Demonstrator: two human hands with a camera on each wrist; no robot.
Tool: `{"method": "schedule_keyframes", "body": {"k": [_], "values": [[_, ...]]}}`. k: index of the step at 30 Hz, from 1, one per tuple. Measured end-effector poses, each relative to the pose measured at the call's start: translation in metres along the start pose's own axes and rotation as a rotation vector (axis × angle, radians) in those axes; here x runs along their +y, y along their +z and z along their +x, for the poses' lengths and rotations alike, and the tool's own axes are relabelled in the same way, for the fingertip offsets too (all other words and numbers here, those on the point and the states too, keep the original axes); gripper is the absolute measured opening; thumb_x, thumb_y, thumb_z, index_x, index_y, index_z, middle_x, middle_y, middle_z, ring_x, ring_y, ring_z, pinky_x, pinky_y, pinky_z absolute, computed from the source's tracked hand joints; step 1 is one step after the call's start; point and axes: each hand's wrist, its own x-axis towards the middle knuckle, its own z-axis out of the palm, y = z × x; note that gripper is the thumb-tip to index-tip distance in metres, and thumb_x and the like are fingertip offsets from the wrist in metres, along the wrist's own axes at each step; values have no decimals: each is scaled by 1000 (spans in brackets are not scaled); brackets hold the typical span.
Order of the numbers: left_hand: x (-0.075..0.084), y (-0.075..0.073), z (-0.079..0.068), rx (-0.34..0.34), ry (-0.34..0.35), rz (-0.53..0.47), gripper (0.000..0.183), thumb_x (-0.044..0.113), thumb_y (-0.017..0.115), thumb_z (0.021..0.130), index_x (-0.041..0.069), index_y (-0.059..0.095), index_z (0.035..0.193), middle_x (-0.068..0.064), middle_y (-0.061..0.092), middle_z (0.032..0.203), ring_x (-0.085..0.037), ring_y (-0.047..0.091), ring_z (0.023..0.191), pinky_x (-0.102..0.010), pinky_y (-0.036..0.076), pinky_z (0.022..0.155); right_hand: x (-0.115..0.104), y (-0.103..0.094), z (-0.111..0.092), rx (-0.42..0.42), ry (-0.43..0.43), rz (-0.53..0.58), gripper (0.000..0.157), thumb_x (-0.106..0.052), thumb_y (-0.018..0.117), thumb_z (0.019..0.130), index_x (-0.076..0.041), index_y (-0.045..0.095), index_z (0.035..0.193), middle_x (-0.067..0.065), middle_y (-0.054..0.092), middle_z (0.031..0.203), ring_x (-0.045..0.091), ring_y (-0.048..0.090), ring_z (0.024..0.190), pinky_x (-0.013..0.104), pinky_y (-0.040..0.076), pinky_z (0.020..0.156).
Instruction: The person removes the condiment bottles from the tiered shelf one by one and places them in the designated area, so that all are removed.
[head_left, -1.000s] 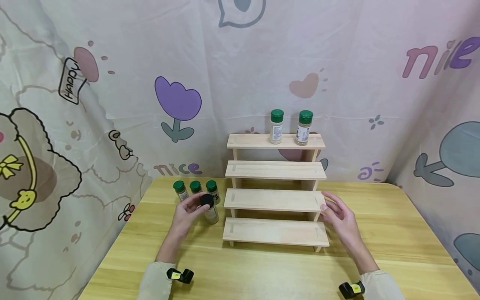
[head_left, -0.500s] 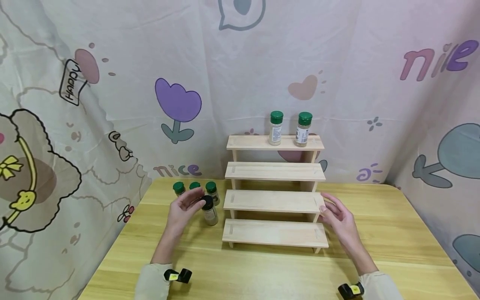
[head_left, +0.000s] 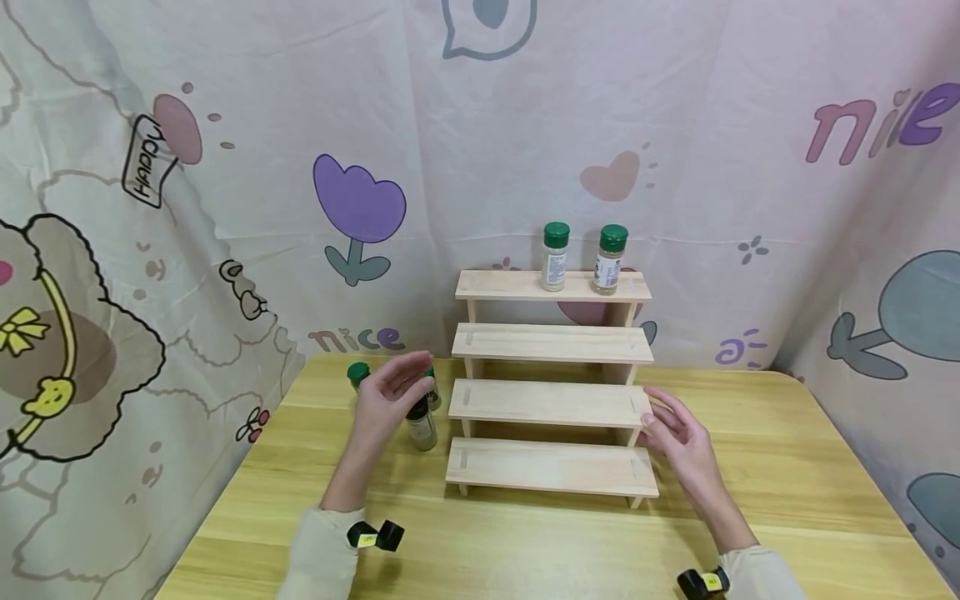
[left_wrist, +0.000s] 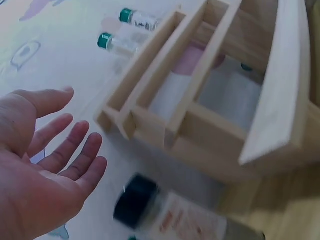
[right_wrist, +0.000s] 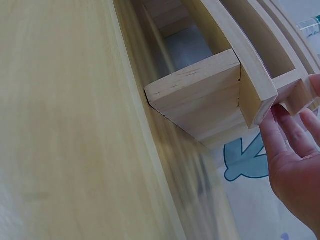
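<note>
My left hand (head_left: pixel 382 404) hovers with loosely spread fingers over a spice bottle with a black cap (head_left: pixel 422 432), which stands on the table left of a four-step wooden display rack (head_left: pixel 551 402). In the left wrist view the palm holds nothing, and the black cap (left_wrist: pixel 136 200) shows below the fingers. Behind the hand are green-capped spice bottles (head_left: pixel 358 372), partly hidden by it. My right hand (head_left: pixel 681 437) lightly holds the right end of the rack's second step from the bottom, thumb in front; its fingertips (right_wrist: pixel 270 120) touch the wood in the right wrist view.
Two green-capped spice bottles (head_left: pixel 555 258) stand on the rack's top step, toward its right side. The wooden table (head_left: pixel 525 542) extends in front of and beside the rack. A printed cloth (head_left: pixel 480 150) hangs behind and at both sides.
My left hand has let go of the black-capped bottle, drawn back left, then moved up and right over it. The bottle stays standing. My right hand keeps its place at the rack.
</note>
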Motion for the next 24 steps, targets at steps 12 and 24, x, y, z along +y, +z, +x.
{"method": "schedule_keyframes", "body": {"k": [12, 24], "values": [[19, 34, 24, -47, 34, -19, 37, 2, 73, 94, -2, 64, 129, -19, 65, 129, -41, 61, 121, -29, 52, 102, 1, 1, 0, -2, -9, 16, 50, -8, 60, 104, 4, 43, 150, -6, 69, 123, 10, 70, 105, 32, 60, 84], [32, 62, 50, -69, 68, -25, 35, 7, 73, 96, 4, 65, 130, -17, 65, 129, -34, 63, 120, -30, 52, 101, 0, 0, 0, 0, 5, 18, 51, -8, 60, 104, 3, 43, 151, -8, 69, 123, 10, 70, 106, 32, 60, 85]]}}
